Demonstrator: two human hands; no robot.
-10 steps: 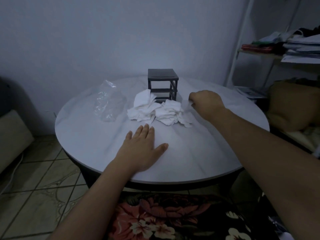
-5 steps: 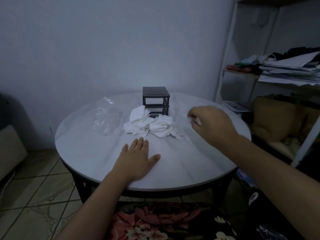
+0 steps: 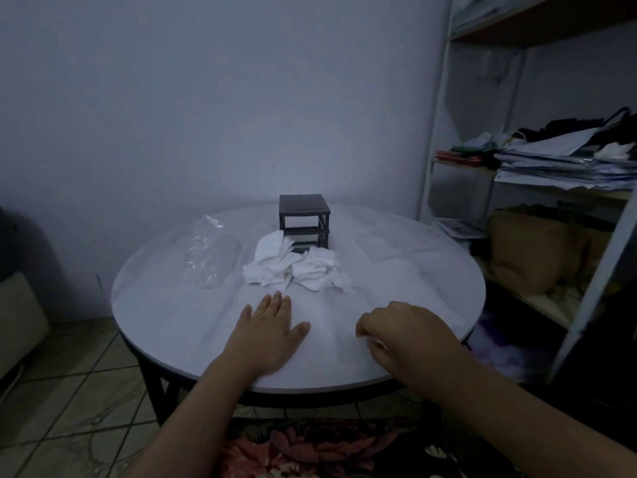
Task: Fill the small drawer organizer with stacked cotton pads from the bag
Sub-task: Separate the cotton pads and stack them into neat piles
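Observation:
A small dark drawer organizer [image 3: 303, 215] stands at the back of the round white table [image 3: 420, 267]; its slots look open. A loose pile of white cotton pads [image 3: 296, 267] lies right in front of it. Left of the pile lies a crumpled clear plastic bag [image 3: 210, 253]. My left hand [image 3: 267, 334] rests flat on the table, just short of the pads. My right hand [image 3: 403, 334] is near the front edge, its fingers curled over a faint see-through thing, apparently a clear drawer; the dim light hides its shape.
A white shelf unit [image 3: 568, 160] with piled papers and clothes stands close on the right, a brown bag [image 3: 531, 250] under it. The wall is just behind the table. Floral cloth [image 3: 320, 446] lies below the near edge, tiled floor to the left.
My right hand has drawn back from beside the organizer to the front of the table, fingers still curled on what it holds. The left hand stayed flat. My view tilted up.

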